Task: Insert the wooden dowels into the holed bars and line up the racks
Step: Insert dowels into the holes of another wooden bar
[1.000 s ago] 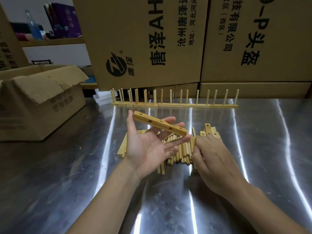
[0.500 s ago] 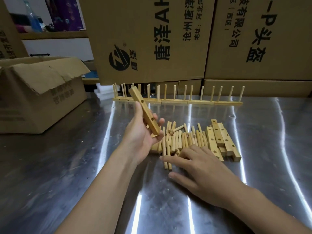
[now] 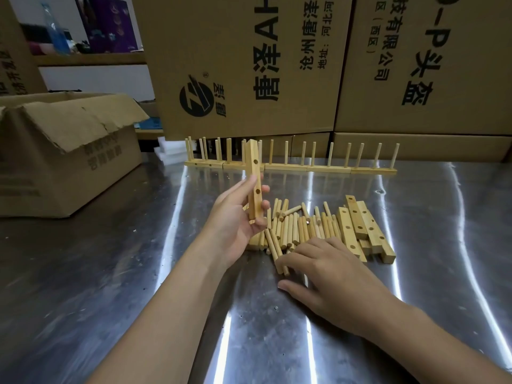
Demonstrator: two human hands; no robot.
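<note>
My left hand point(image 3: 235, 220) grips a holed wooden bar point(image 3: 254, 173) near its lower end and holds it almost upright above the table. A pile of loose wooden dowels point(image 3: 293, 225) lies on the steel table just right of that hand. My right hand point(image 3: 324, 275) rests palm down on the near edge of the pile, its fingers spread over a few dowels. Several more holed bars point(image 3: 360, 228) lie stacked at the right of the pile. A row of finished racks point(image 3: 304, 167) with upright dowels stands in a line at the back.
An open cardboard box point(image 3: 63, 151) sits on the table at the left. Large printed cartons point(image 3: 249, 65) form a wall behind the racks. The steel table point(image 3: 110, 273) reaches toward me, with a white block point(image 3: 169, 153) at the back left.
My left hand has swung the bar from lying flat across the fingers to nearly upright. My right hand slid to the near edge of the dowel pile and spread out.
</note>
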